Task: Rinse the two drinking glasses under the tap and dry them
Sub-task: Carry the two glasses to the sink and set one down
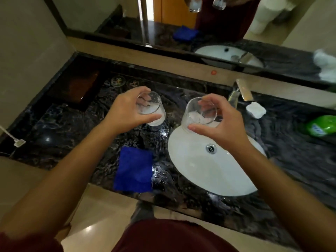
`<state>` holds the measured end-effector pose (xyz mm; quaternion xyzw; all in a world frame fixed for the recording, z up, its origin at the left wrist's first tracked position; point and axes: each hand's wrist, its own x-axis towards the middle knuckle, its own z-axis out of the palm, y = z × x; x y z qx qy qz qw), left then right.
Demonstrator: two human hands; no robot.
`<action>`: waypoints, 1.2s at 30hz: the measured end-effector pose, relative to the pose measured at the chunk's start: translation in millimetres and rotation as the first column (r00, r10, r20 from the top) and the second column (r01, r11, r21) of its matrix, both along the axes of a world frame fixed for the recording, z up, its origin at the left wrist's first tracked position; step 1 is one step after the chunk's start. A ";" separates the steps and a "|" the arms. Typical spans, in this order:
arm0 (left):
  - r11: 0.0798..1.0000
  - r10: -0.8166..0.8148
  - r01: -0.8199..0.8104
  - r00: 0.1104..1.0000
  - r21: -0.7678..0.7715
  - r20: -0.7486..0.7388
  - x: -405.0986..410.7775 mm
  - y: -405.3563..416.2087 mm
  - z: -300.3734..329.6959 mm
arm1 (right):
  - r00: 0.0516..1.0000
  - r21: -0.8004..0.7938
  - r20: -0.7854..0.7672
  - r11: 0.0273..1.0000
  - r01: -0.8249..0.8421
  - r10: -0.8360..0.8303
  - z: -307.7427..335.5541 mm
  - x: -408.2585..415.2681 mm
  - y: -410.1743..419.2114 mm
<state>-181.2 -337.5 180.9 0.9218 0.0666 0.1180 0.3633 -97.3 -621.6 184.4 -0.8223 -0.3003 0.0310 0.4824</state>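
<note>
So I am gripping 2 glasses: my left hand [125,113] is holding the left glass [151,110] at center frame, my right hand [223,122] the right glass [199,113] over the sink [200,171]. Both are looking soapy, so rinsing under the tap [240,91] and drying with the blue cloth [133,171] are waiting.

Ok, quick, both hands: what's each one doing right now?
Left hand: grips one drinking glass over the counter.
Right hand: grips the other drinking glass at the sink's far rim.
</note>
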 end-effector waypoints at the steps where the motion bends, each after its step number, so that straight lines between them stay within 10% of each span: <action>1: 1.000 -0.007 0.007 1.000 0.006 0.002 -5.0 -8.2 0.6 | 1.000 -0.001 0.000 1.000 0.001 -0.001 0.0 -4.3 -10.3; 36: 0.982 -0.183 0.189 0.926 -0.014 -0.331 -117.2 -179.3 -161.9 | 0.878 -0.246 -0.429 0.963 0.112 -0.212 -161.4 -155.6 -168.8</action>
